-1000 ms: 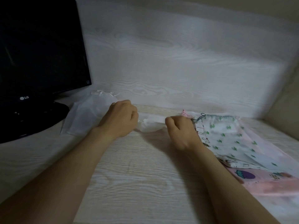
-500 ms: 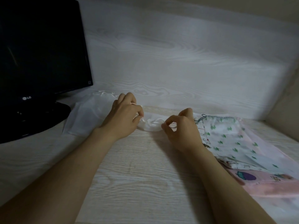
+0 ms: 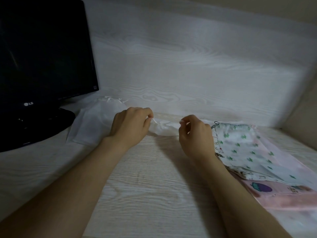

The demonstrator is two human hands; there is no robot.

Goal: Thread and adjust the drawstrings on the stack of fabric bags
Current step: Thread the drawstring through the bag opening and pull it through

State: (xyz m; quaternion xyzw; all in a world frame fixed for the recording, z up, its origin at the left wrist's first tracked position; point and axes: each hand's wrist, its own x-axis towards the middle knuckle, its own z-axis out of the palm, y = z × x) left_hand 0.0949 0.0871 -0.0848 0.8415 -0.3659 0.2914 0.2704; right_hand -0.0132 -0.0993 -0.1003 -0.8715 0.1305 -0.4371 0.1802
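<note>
Tabletop (image 3: 154, 177): carries everything, with the printed stack to the right and the white bag in the centre.
Stack of fabric bags (image 3: 248, 152): just right of the right hand, with neither hand gripping it.
White bag (image 3: 164, 128): bunched between both hands, long axis running left to right, one hand at each end, equally near.
Left hand (image 3: 130, 126): fingers curled, thumb and forefinger pinching the drawstring (image 3: 154, 120).
Right hand (image 3: 193, 136): curled in a pinch at the bag's right end, probably on the drawstring's other tail.
Hidden: the channel opening sits behind the knuckles, and white cord on white cloth is hard to trace.

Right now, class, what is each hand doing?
Left hand: pinches the drawstring of the white bag.
Right hand: pinches that bag's gathered top.
</note>
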